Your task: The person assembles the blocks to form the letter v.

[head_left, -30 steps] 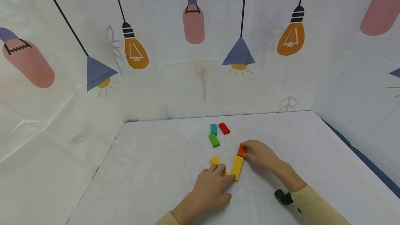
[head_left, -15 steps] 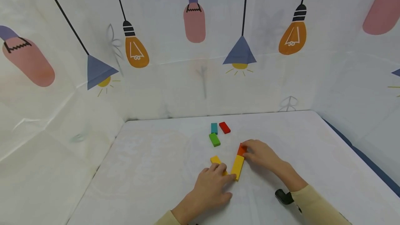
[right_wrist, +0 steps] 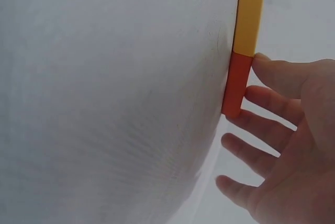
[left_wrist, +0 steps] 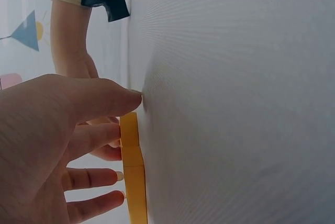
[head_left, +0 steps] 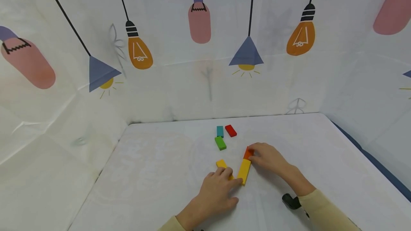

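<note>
Two yellow blocks form a V on the white table point(head_left: 154, 174). My left hand point(head_left: 213, 193) lies over the left yellow block point(head_left: 220, 163), partly hiding it, and its index finger touches the near end of the right yellow block point(head_left: 245, 170). In the left wrist view those fingers are extended, with the thumb apart from them. An orange block point(head_left: 247, 153) continues the right yellow block end to end. My right hand point(head_left: 269, 159) holds this orange block point(right_wrist: 237, 85) between thumb and fingers; the right wrist view has the thumb tip at the seam between both blocks.
Farther back lie a teal block point(head_left: 219, 131), a green block point(head_left: 220, 143) touching or nearly touching it, and a red block point(head_left: 231, 130). A black wrist device point(head_left: 291, 201) sits under the right sleeve. Behind the table hangs a lamp-printed sheet point(head_left: 160, 95).
</note>
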### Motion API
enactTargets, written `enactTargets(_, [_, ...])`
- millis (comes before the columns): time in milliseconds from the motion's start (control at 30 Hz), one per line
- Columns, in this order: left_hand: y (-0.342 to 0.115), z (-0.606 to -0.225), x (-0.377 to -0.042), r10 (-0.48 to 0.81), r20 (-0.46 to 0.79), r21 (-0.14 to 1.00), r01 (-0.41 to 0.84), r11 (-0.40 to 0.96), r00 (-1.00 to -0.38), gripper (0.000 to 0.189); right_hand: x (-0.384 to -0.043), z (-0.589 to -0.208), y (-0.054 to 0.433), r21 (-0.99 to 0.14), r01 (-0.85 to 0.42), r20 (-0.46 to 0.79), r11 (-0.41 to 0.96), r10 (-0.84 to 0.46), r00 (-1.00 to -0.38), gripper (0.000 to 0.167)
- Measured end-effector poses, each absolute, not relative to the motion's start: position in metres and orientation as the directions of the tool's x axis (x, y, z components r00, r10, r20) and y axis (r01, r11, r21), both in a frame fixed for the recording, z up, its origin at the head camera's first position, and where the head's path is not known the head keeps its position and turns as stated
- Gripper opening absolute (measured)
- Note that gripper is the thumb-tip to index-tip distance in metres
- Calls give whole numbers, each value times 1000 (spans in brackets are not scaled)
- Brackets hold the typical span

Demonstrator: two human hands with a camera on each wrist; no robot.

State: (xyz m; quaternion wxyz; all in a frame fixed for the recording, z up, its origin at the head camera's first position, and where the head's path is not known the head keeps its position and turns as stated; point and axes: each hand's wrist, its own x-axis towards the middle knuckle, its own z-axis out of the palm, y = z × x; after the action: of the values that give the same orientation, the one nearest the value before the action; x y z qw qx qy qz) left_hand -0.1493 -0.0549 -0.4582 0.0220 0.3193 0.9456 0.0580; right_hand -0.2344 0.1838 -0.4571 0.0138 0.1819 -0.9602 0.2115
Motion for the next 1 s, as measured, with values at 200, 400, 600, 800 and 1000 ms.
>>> enactTargets(200, [-55,-457,-149,608,0,115,604,788,-794,47,-235,-457,185,-416,-344,89,842,-339,-937,36])
enactTargets(400, [-54,-456,-149,601,-15,122,595,794,-799,48,-236,-458,185,-422,-333,75,843,-333,-940,36])
enactTargets(600, [-54,-456,-149,598,-23,130,590,797,-801,48,-238,-458,185,-413,-330,55,849,-338,-940,37])
enactTargets(800, [-54,-457,-149,608,4,119,604,788,-794,46,-239,-459,184,-393,-338,70,855,-339,-938,37])
enactTargets(1000, [-54,-459,-149,611,16,107,609,786,-791,46,-239,-459,181,-405,-333,43,852,-346,-937,38])
